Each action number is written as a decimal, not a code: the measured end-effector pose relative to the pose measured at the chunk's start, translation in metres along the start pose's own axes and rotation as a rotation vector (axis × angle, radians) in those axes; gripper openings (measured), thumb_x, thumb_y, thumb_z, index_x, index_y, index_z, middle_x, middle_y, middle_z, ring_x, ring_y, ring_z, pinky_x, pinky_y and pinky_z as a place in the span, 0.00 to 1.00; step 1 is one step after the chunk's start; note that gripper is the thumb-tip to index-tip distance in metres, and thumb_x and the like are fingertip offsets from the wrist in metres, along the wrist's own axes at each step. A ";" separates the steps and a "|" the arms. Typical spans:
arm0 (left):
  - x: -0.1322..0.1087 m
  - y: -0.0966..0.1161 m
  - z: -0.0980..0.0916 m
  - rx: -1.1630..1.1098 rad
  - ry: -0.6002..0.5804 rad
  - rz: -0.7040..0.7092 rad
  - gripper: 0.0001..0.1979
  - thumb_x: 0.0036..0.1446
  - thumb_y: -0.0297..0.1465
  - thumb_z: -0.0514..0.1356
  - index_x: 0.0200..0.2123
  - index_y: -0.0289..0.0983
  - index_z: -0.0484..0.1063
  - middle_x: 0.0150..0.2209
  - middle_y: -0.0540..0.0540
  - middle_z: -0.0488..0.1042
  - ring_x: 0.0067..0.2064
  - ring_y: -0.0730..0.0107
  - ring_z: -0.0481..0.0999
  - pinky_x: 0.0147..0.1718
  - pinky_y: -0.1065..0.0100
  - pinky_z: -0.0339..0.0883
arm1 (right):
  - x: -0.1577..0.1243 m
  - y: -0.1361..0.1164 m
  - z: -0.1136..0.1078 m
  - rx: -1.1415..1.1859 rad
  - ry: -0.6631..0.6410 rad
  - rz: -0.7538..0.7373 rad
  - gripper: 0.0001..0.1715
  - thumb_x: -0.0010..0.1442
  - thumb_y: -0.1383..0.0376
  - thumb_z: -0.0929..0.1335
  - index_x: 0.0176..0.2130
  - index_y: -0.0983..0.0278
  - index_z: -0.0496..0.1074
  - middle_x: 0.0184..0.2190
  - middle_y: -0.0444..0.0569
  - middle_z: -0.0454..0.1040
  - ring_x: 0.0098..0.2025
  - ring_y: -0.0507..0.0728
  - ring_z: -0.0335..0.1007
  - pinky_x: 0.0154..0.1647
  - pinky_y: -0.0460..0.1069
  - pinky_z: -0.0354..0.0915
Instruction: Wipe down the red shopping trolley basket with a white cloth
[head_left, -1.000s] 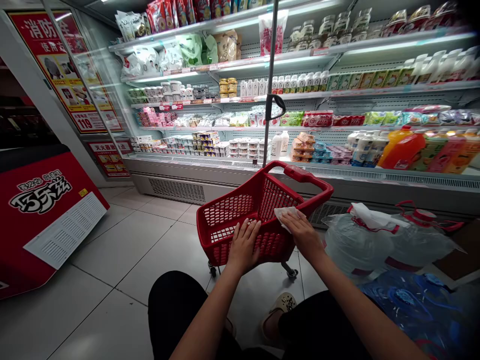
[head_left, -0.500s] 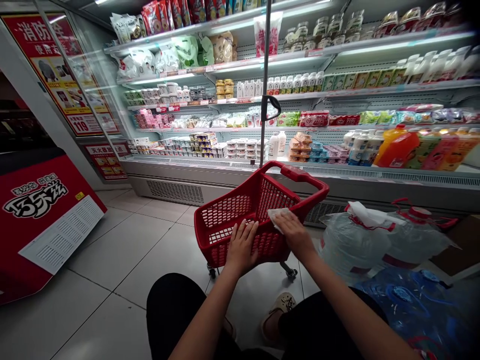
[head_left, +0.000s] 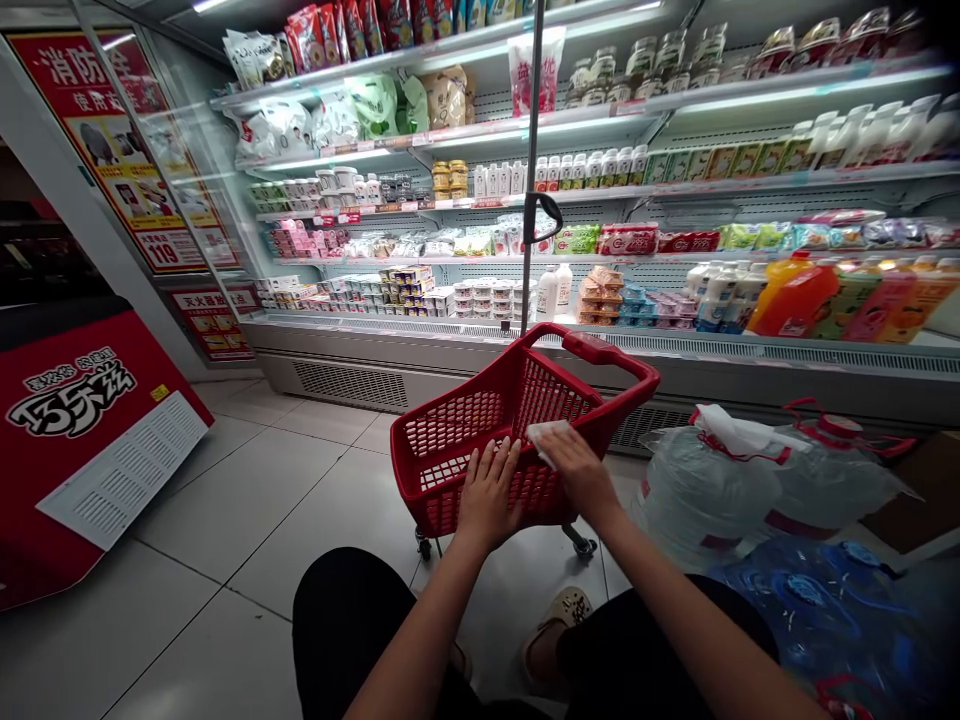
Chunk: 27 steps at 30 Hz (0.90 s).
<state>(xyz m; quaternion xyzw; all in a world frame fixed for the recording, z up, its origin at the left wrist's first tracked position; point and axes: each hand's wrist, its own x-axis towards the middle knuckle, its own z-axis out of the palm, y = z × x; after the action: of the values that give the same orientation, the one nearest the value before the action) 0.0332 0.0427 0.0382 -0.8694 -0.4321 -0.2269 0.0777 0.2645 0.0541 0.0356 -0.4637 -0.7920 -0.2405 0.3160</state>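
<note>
A red plastic shopping cart [head_left: 442, 430] with mesh sides stands on the floor in front of me, its handle toward the upper right. My left hand [head_left: 488, 492] lies on the near rim and side, fingers stretched out and holding nothing. Farther right along the same rim, my right hand [head_left: 577, 468] presses a white wipe [head_left: 547, 431] against the cart; part of the wipe sticks out past the fingertips, and the rest is hidden beneath them. The basket's visible inside holds nothing.
Behind the cart runs a refrigerated display [head_left: 450, 250] full of dairy and drinks, with a dark door handle [head_left: 541, 217]. Large water bottles [head_left: 709, 490] and blue jugs [head_left: 810, 600] stand at my right. A red freezer [head_left: 90, 440] is at the left on the tiled floor.
My right hand has slid the wipe slightly left along the rim, toward my left hand. The left hand and cart have shifted very slightly right.
</note>
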 end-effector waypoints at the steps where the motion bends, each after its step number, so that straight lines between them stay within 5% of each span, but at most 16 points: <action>1: 0.000 -0.001 0.000 0.008 0.002 0.002 0.49 0.59 0.34 0.59 0.78 0.41 0.36 0.78 0.46 0.46 0.78 0.50 0.46 0.74 0.44 0.40 | -0.001 -0.009 0.004 0.003 -0.010 -0.033 0.36 0.66 0.76 0.61 0.69 0.64 0.65 0.65 0.53 0.73 0.67 0.62 0.68 0.73 0.62 0.60; 4: -0.001 -0.004 -0.001 0.013 -0.006 0.016 0.49 0.60 0.34 0.59 0.78 0.41 0.37 0.78 0.46 0.47 0.77 0.51 0.46 0.74 0.45 0.42 | -0.003 -0.005 -0.001 0.000 -0.032 -0.099 0.35 0.67 0.77 0.60 0.69 0.62 0.66 0.65 0.51 0.73 0.67 0.60 0.68 0.73 0.61 0.60; 10: 0.000 -0.002 0.002 0.000 0.015 0.017 0.48 0.60 0.33 0.59 0.78 0.41 0.38 0.77 0.47 0.48 0.77 0.51 0.47 0.74 0.45 0.42 | -0.008 0.063 -0.038 -0.058 0.039 0.058 0.35 0.68 0.77 0.58 0.69 0.60 0.66 0.65 0.51 0.73 0.68 0.59 0.67 0.74 0.63 0.58; 18: 0.002 0.001 0.007 0.007 0.011 0.012 0.47 0.60 0.35 0.58 0.77 0.39 0.38 0.78 0.45 0.47 0.77 0.52 0.47 0.75 0.46 0.42 | -0.004 -0.018 0.005 0.047 0.008 -0.049 0.36 0.66 0.77 0.61 0.69 0.62 0.65 0.65 0.52 0.73 0.68 0.60 0.67 0.73 0.62 0.61; 24: 0.001 0.000 0.009 0.004 0.010 0.036 0.49 0.59 0.34 0.58 0.77 0.36 0.36 0.78 0.42 0.44 0.78 0.55 0.46 0.75 0.49 0.42 | 0.000 0.025 -0.023 0.020 -0.014 0.020 0.33 0.68 0.77 0.58 0.66 0.61 0.69 0.62 0.52 0.75 0.65 0.59 0.70 0.75 0.62 0.56; 27: 0.002 0.004 0.012 -0.004 0.027 0.026 0.50 0.59 0.33 0.58 0.77 0.32 0.33 0.78 0.37 0.44 0.78 0.53 0.44 0.74 0.48 0.44 | 0.000 0.025 -0.023 -0.009 -0.008 0.078 0.33 0.67 0.77 0.58 0.66 0.64 0.70 0.63 0.54 0.75 0.66 0.61 0.69 0.75 0.62 0.56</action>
<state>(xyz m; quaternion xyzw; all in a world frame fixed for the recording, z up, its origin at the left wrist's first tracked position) 0.0415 0.0457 0.0283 -0.8721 -0.4190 -0.2382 0.0847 0.2930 0.0503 0.0535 -0.4965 -0.7736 -0.2295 0.3199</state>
